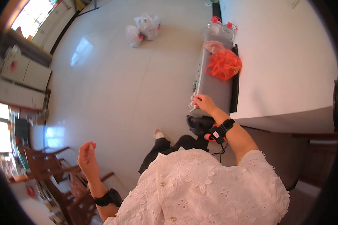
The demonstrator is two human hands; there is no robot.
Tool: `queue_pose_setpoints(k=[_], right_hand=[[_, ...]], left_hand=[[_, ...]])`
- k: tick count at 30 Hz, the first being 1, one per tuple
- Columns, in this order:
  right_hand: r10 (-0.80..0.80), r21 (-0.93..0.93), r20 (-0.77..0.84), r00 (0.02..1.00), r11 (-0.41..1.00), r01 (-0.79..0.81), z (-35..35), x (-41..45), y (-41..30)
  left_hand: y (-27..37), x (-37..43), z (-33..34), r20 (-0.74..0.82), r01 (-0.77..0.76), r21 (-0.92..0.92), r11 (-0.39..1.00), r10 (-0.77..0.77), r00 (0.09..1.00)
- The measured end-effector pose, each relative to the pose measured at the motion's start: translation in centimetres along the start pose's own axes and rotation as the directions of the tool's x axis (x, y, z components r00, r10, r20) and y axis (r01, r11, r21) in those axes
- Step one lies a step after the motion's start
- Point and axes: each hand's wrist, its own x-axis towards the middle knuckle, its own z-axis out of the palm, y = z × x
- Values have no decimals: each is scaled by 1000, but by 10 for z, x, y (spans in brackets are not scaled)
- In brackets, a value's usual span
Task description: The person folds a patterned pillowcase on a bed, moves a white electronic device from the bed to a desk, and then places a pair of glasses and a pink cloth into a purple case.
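My right hand [204, 103] is over the near corner of a long grey-topped rack [218, 91] against the wall, fingers curled at its edge; whether they grip anything cannot be told. Several shoes [195, 83] show along the rack's open side. On the rack top lie a red plastic bag [224, 65] and a pale pink bag [213, 46], with clear plastic jugs [220, 29] with red caps behind them. My left hand [88, 160] is raised at the lower left, fingers bent towards the thumb, near wooden chairs; no held thing shows. Each wrist wears a black strap.
White plastic bags [148, 26] stand on the tiled floor [109, 84]. A black object [198, 124] lies just below the rack's near end. Wooden chairs [45, 163] are at the lower left, white cabinets [25, 70] along the left. A white wall [281, 62] bounds the right.
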Motion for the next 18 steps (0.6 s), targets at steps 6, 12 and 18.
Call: queue_pose_setpoints(k=[6,12,18], right_hand=[[268,99,-129,955,961,-257,9,79,10],[279,-87,-331,901,942,-324,-50,165,43],[366,-140,-345,864,890,-433,-87,242,104]], left_hand=[[39,169,58,322,-314,234,920,232,918],[63,256,140,444,-341,225,913,215,870],[92,291,193,512,-220,421,880,-30,859]])
